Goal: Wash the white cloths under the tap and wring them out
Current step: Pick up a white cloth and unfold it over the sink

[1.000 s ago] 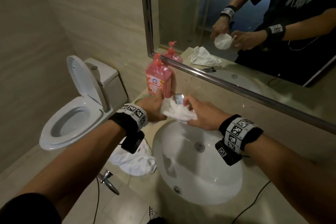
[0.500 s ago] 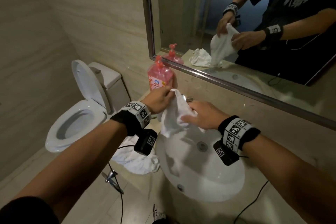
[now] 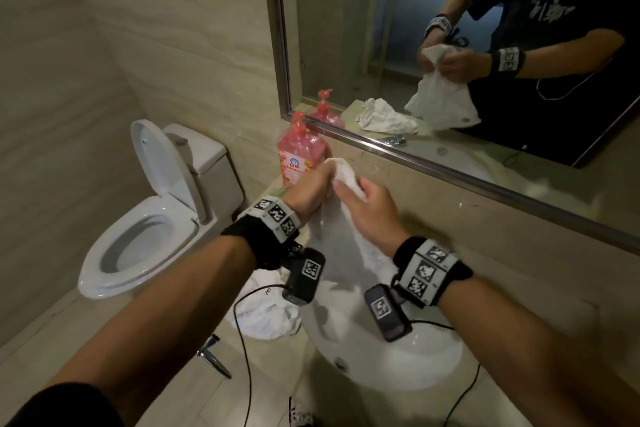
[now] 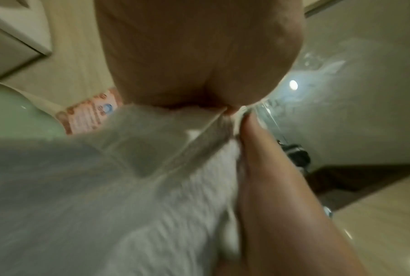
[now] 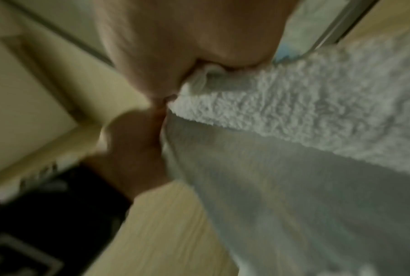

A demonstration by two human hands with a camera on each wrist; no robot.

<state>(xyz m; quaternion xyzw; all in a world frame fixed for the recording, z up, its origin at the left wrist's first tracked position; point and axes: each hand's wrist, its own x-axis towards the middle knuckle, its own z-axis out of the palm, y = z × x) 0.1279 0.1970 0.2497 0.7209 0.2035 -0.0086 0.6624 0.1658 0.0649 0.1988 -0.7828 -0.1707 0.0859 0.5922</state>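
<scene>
Two hands are holding a white terry cloth up over the white oval sink.

The beige stone tabletop (image 3: 519,274) is carrying the white oval sink (image 3: 398,367), and the white terry cloth (image 3: 341,239) is hanging over the basin, most of its length draping below the grip. A second crumpled white cloth (image 3: 263,319) is lying on the tabletop just left of the sink, and a pink pump soap bottle (image 3: 300,152) is standing behind the hands. The left hand (image 3: 310,189) is gripping the cloth's bunched top with curled fingers; the right hand (image 3: 370,215) is pinching the same top edge just beside it, both grips closed on the fabric.
</scene>
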